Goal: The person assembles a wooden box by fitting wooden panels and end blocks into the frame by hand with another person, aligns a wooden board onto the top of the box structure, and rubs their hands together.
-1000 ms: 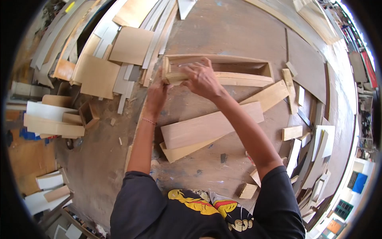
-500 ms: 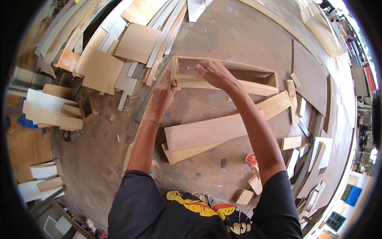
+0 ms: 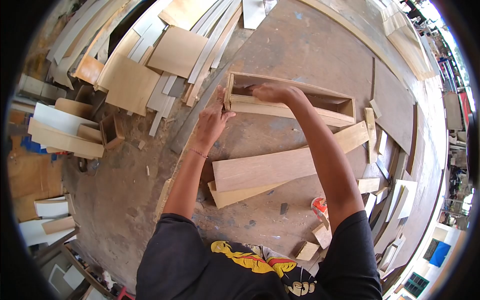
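A long, narrow open-topped wooden box [image 3: 295, 111] lies on the worktable, with its left end close to the table edge. My left hand [image 3: 212, 121] is at that end, its fingers along the outside of the end panel and its thumb round the near corner. Over the near long side reaches my right hand [image 3: 272, 93], with its curled fingers down inside the box by the left end. Those fingertips are partly hidden, and I cannot make out what they hold. Closer to me, a pinkish wooden board [image 3: 262, 167] rests across a paler board [image 3: 352, 136].
Sheets and strips of board [image 3: 178, 50] are piled at the upper left. A small open wooden box [image 3: 111, 131] sits left of the table. Several offcuts lie at the right, with a red and white tub [image 3: 318, 206] and wood blocks [image 3: 307, 250] near my right arm.
My right hand has gone from above the box's near side down into its left end. The left hand stays at the end panel. The whole view has shifted slightly.
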Motion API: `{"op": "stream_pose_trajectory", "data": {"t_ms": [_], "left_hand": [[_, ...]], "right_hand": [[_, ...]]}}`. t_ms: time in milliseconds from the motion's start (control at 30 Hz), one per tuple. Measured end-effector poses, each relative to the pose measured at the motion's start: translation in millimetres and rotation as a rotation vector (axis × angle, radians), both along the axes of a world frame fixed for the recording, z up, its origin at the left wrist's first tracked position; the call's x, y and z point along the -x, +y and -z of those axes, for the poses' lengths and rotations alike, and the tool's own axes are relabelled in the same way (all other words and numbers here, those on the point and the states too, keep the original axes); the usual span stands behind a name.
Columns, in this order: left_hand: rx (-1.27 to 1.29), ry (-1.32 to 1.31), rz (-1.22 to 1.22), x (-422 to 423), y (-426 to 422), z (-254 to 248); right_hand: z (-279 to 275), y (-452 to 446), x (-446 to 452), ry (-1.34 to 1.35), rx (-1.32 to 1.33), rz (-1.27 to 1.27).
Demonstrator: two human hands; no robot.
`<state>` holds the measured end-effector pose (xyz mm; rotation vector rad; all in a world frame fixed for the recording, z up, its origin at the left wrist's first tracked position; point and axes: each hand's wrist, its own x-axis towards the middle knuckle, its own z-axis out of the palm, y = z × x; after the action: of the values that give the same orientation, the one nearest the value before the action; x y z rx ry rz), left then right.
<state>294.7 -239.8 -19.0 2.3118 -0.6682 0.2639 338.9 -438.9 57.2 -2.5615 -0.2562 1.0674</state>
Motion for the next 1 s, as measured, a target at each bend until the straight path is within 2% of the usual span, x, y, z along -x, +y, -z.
{"op": "stream_pose_trajectory", "data": {"t_ms": [267, 400, 533, 633, 700, 733, 800, 900, 1000], "left_hand": [[0.002, -0.07, -0.018, -2.8, 0.5, 9.0], [0.021, -0.011, -0.02, -1.9, 0.4, 7.4], [0.011, -0.017, -0.019, -2.0, 0.8, 8.9], [0.036, -0.042, -0.012, -1.9, 0.9, 9.2], [0.027, 0.008, -0.012, -1.8, 1.0, 8.7], [0.028, 0.009, -0.01, -1.6, 1.0, 8.8], [0.025, 0.017, -0.03, -1.5, 0.4, 9.2], [0.012, 0.004, -0.042, 1.1, -1.9, 2.5], [-0.026, 0.045, -0.041, 2.7, -2.4, -3.2]], "right_hand": [[37.6, -5.5, -9.9, -0.113, -0.04, -0.043], [29.1, -6.7, -6.6, -0.063, -0.029, -0.045], [-11.4, -6.0, 9.8, -0.148, -0.071, 0.02], [-18.0, -8.3, 7.0, -0.075, 0.05, -0.11], [-12.4, -11.4, 7.8, -0.05, -0.055, 0.067], [-10.0, -11.2, 9.2, -0.049, -0.054, 0.069], [-4.3, -10.1, 14.3, -0.217, -0.237, 0.057], [18.0, -10.3, 7.2, -0.251, -0.176, -0.033], [2.1, -5.3, 8.2, -0.128, -0.057, 0.068]]}}
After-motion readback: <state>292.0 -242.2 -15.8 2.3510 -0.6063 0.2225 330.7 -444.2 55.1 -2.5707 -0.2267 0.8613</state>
